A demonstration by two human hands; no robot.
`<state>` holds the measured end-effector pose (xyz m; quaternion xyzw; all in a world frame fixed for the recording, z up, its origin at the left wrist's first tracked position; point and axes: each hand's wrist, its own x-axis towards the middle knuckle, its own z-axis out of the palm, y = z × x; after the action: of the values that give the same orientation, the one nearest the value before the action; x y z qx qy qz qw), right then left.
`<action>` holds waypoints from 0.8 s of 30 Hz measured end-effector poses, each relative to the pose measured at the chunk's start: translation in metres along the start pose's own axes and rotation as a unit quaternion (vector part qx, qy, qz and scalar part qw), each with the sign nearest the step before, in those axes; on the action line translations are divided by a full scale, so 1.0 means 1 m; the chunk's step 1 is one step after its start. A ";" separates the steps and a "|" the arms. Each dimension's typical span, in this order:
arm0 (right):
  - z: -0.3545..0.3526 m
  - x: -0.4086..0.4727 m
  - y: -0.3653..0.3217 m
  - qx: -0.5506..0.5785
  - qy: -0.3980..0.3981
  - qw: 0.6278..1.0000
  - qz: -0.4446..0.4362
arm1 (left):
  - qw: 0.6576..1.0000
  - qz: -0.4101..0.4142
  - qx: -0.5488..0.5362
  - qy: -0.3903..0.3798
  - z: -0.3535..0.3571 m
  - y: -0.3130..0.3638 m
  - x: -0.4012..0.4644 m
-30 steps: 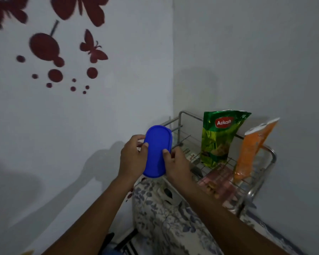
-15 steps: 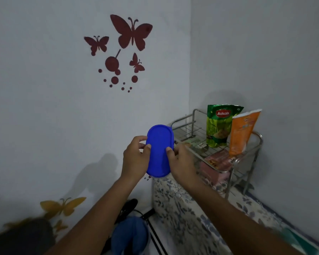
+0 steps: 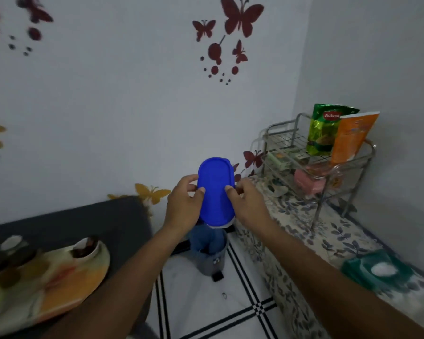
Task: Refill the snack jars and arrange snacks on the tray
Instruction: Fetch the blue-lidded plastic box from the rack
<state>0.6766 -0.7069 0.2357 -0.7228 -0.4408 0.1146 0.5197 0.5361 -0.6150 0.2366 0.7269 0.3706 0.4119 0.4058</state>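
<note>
Before a butterfly-stickered wall [image 3: 132, 106], blue-lidded jar [image 3: 214, 192] between both hands' fingers [image 3: 196, 190].

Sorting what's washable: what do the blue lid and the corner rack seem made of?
Blue lid: likely plastic, with a uniform saturated colour, matte sheen and moulded rim. Rack: metal, probably steel or chrome-plated, with shiny silver tubes and a thin wire grid.

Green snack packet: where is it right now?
In the head view, far right, the green snack packet stands upright on the wire rack, directly left of the orange packet, in the wall corner.
</note>
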 end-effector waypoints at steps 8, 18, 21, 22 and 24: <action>0.060 -0.134 -0.060 0.055 -0.146 0.987 -0.037 | 0.964 -0.160 -0.192 0.092 -0.118 -0.003 -0.174; 0.159 -0.272 -0.172 0.060 -0.279 0.955 -0.083 | 0.889 -0.211 -0.397 0.087 -0.279 -0.028 -0.311; 0.209 -0.308 -0.217 0.079 -0.328 0.938 -0.084 | 0.895 -0.194 -0.379 0.137 -0.346 -0.038 -0.344; 0.227 -0.322 -0.233 0.090 -0.346 0.930 -0.090 | 0.896 -0.189 -0.371 0.151 -0.371 -0.044 -0.357; 0.269 -0.348 -0.264 0.124 -0.363 0.919 -0.095 | 0.902 -0.178 -0.356 0.169 -0.421 -0.058 -0.381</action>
<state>0.1681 -0.7767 0.2426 -0.5163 -0.6478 0.3729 0.4180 -0.0021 -0.8049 0.2106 0.3751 0.3857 0.5539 0.6354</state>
